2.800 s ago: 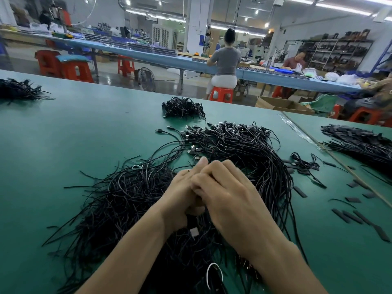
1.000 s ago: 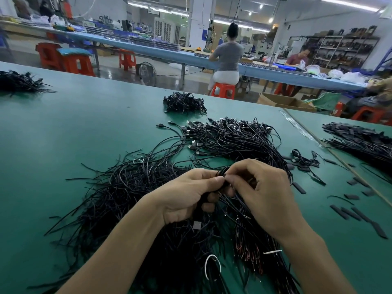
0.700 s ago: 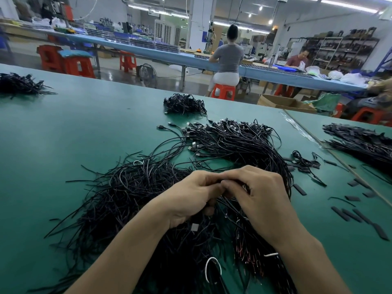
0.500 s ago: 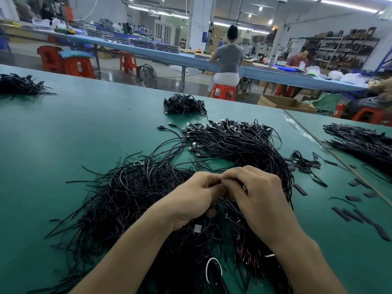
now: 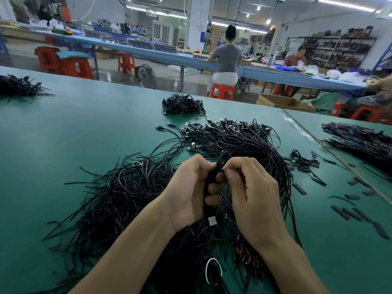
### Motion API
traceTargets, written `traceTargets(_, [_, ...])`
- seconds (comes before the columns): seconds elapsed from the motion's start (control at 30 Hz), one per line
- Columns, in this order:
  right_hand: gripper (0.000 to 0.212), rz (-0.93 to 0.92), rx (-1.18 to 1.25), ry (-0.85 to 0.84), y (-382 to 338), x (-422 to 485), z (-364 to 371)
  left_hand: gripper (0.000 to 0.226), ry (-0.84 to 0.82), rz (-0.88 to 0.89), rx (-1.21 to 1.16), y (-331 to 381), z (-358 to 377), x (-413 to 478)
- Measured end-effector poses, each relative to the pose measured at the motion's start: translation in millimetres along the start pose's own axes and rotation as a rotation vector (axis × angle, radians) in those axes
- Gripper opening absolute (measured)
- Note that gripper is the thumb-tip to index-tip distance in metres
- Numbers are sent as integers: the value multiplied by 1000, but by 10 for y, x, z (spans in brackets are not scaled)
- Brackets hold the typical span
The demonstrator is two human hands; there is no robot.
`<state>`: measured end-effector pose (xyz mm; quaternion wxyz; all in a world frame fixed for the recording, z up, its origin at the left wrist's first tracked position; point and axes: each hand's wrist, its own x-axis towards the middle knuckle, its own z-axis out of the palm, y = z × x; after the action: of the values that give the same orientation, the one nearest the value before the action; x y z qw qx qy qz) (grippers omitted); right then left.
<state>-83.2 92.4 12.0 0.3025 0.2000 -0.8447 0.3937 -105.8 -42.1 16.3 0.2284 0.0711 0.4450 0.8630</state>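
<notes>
Head view: your left hand (image 5: 191,194) is wrapped round a thin bunch of black cables (image 5: 212,180). You hold it upright just above the big loose pile (image 5: 131,194), and a silver plug (image 5: 212,220) pokes out below your palm. Your right hand (image 5: 252,198) has its fingers curled, with thumb and forefinger pinching the top of the same bunch where the wires bend over.

You look to be partway through gathering or tying this one bunch, and no tie shows on it yet. One small finished-looking bundle (image 5: 182,106) lies well apart, toward the far edge of the bench (image 5: 63,132). Almost everything else remains to be done: the loose pile under your wrists and the heap with plug ends (image 5: 237,136) just beyond your hands are unsorted. Flat black strips (image 5: 350,213) lie scattered to your right, untouched. I'd judge the job to be in its early part, with most of the cables left to go.
</notes>
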Motion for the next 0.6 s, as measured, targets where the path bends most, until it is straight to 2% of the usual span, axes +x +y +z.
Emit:
traceTargets(0.13, [18, -5, -21, -12, -48, 3, 19, 44, 123, 131, 84, -57, 13, 31])
traceTargets(0.2, [15, 8, -40, -3, -49, 1, 15, 42, 146, 219, 90, -75, 24, 51])
traceTargets(0.33, [10, 53, -48, -25, -63, 25, -10, 36, 122, 285, 95, -82, 39, 38])
traceTargets(0.43, [6, 64, -54, -49, -80, 44, -26, 29, 90, 288, 85, -83, 55, 20])
traceTargets(0.6, [6, 91, -161, -38, -91, 78, -54, 28, 136, 256, 37, -119, 28, 57])
